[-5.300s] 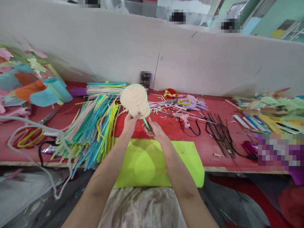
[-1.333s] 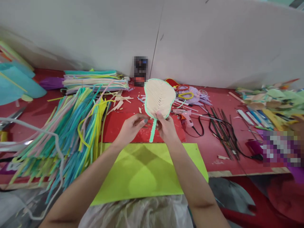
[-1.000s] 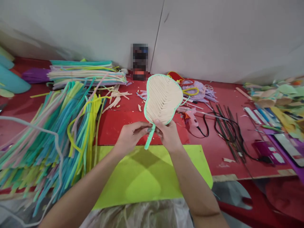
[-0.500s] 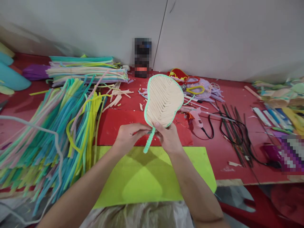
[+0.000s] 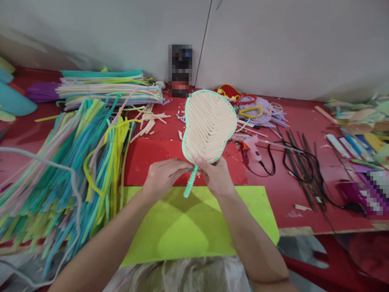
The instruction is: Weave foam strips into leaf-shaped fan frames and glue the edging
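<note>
A cream hand fan (image 5: 209, 125) of fuzzy pipe cleaners faces me, laid in slanting rows that meet along a middle line. Mint-green trim runs round its edge, and a twisted mint-green handle points down towards me. My right hand (image 5: 217, 174) grips the fan where blade meets handle, thumb on the front and the other fingers behind. From the other side my left hand (image 5: 164, 174) is closed at the top of the handle; its fingertips are partly hidden behind it. Both hands hold the fan above a red board (image 5: 152, 162) and a lime-green mat (image 5: 182, 227).
Bundles of coloured pipe cleaners (image 5: 69, 162) cover the left side, with another stack (image 5: 109, 89) behind. To the right lie a pink glue gun (image 5: 253, 148) with a black cord, yellow-handled scissors (image 5: 252, 112) and dark thin rods (image 5: 300, 170). A pixelated dark object (image 5: 181, 71) stands against the wall.
The fan's blade has risen slightly in view and looks a little larger. Both hands keep their hold at its base. The camera view has shifted slightly.
</note>
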### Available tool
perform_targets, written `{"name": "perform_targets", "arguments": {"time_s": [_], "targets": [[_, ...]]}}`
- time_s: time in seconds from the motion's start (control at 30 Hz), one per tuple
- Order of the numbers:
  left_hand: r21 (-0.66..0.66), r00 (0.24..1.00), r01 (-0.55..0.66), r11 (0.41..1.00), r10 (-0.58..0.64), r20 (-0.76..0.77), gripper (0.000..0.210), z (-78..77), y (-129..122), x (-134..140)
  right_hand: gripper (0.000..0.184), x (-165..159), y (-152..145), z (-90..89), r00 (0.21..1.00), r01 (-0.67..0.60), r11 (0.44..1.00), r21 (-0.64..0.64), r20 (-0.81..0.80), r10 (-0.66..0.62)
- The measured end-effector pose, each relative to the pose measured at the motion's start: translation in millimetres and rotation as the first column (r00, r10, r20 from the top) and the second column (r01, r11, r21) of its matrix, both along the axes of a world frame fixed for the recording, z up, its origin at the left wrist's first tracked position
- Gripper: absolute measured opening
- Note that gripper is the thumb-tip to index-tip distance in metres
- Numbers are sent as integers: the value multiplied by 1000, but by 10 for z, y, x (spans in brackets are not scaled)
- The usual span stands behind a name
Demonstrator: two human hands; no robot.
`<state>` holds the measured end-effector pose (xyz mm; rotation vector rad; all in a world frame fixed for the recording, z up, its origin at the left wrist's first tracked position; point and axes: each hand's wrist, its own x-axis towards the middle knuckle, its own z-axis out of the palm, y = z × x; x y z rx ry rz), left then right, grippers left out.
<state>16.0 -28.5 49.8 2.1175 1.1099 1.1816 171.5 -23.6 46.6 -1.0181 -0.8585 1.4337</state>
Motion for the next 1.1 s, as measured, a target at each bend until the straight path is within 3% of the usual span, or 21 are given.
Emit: {"name": "perform_targets", "arguments": {"time_s": [0.4,0.8,0.93,1.1], "targets": [[2,1000,-12,1000,12,-26,15,-57,-14,-1,23,6,14,-10,999,3,1000,10,33,-3],[-219,999,16,976,-8,35,15,-9,14,5,15,41,8,-6,989,14,996,83,146,-26],[-414,988,93,905,-32,152,15,7,41,5,15,56,4,9,983,5,995,103,180,-23],[-631,944,183,754,45,327,20,-34,90,17,15,31,3,11,980,23,991,129,195,-48]]}}
